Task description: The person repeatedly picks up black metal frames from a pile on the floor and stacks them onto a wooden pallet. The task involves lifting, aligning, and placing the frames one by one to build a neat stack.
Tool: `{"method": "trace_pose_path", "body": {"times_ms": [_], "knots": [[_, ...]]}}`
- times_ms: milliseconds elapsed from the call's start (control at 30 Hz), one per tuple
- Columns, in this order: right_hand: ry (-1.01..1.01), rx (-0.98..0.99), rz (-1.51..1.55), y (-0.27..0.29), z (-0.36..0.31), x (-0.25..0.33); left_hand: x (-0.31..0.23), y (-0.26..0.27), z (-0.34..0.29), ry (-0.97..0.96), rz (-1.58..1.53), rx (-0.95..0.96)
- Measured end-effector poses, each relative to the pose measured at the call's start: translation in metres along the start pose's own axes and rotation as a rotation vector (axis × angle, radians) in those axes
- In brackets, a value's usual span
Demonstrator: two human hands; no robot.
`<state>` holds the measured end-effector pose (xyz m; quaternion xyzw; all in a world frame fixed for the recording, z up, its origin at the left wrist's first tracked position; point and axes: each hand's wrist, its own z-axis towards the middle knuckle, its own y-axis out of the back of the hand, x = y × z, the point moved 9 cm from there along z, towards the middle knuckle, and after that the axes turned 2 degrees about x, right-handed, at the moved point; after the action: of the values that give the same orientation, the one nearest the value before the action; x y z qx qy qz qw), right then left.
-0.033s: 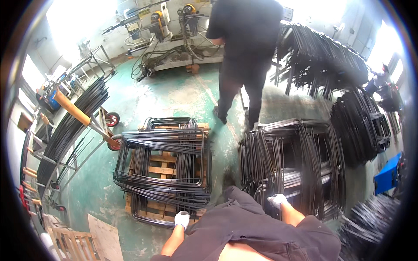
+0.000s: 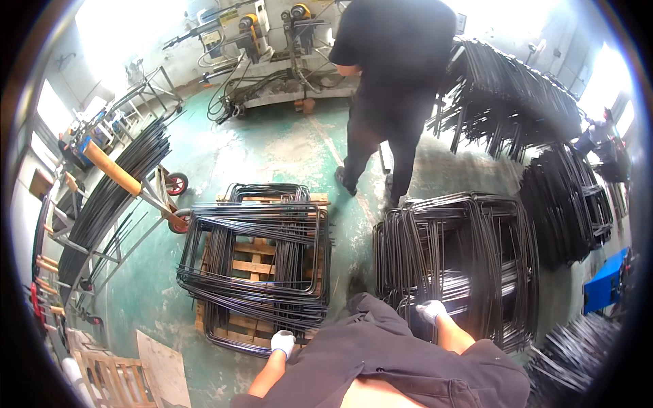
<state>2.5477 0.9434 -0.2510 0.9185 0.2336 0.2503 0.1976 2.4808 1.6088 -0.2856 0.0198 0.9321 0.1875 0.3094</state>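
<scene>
Bent metal frames (image 2: 231, 279) lie piled on a wooden pallet (image 2: 253, 266), overhanging its left edge; they look already shaped, while how many remain to handle cannot be told. The left hand (image 2: 283, 343), gloved and loosely curled, hangs by the pallet's near right corner; the right hand (image 2: 430, 311), half-curled, is beside a second frame stack (image 2: 481, 258). Any grip is unclear.

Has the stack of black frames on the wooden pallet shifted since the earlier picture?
No. The stack of black frames shows no visible shift either way, judged against the cart's far red wheel at its upper left.
</scene>
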Motion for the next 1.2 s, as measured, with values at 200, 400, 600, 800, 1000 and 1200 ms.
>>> {"method": "trace_pose_path", "body": {"times_ms": [200, 400, 600, 800, 1000, 1200], "knots": [[0.22, -0.125, -0.137, 0.104, 0.029, 0.161, -0.175, -0.015, 0.017, -0.269, 0.197, -0.106], [0.194, -0.139, 0.071, 0.152, 0.117, 0.19, -0.275, -0.053, 0.044, -0.383, 0.104, -0.073], [0.144, -0.072, 0.087, 0.14, 0.113, 0.224, -0.253, -0.081, 0.073, -0.251, 0.339, 0.023], [-0.006, -0.039, 0.033, 0.136, 0.113, 0.197, -0.231, -0.084, 0.141, -0.173, 0.382, 0.055], [-0.067, -0.036, 0.061, 0.154, 0.131, 0.223, -0.306, -0.054, 0.175, -0.189, 0.185, -0.066], [0.058, 0.048, -0.104, 0.156, 0.184, 0.307, -0.339, -0.043, 0.2, -0.12, -0.097, -0.133]]}}
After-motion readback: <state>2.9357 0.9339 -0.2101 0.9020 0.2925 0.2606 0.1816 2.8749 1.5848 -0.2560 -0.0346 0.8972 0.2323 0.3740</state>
